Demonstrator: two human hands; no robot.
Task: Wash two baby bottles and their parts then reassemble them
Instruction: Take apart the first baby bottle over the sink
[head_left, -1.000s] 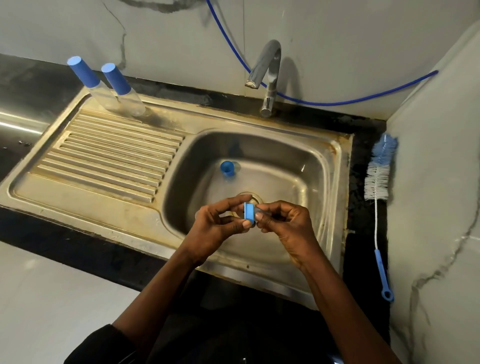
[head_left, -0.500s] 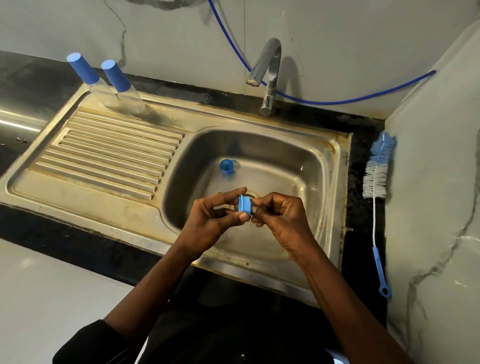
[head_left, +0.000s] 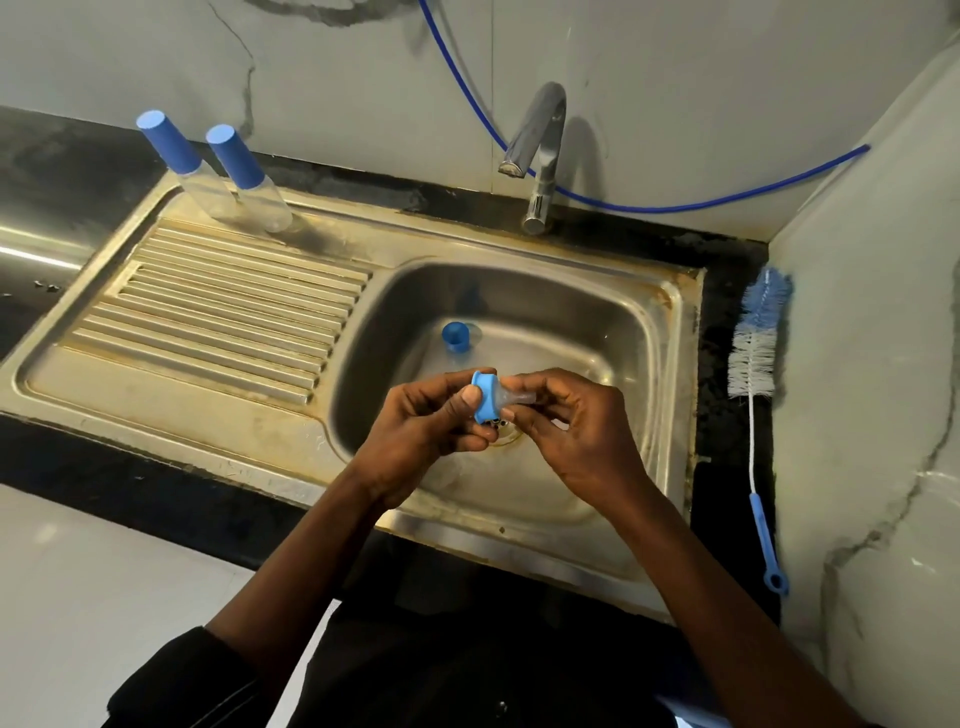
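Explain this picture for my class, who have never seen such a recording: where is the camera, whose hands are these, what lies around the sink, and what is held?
No machine here: a person wears a camera on the head, looking down at their own hands over a steel sink. The left hand pinches a blue ring; the right hand pinches the clear teat that pokes from it. Another blue part lies in the basin. Two capped bottles stand on the draining board, and a bottle brush lies right of the sink.
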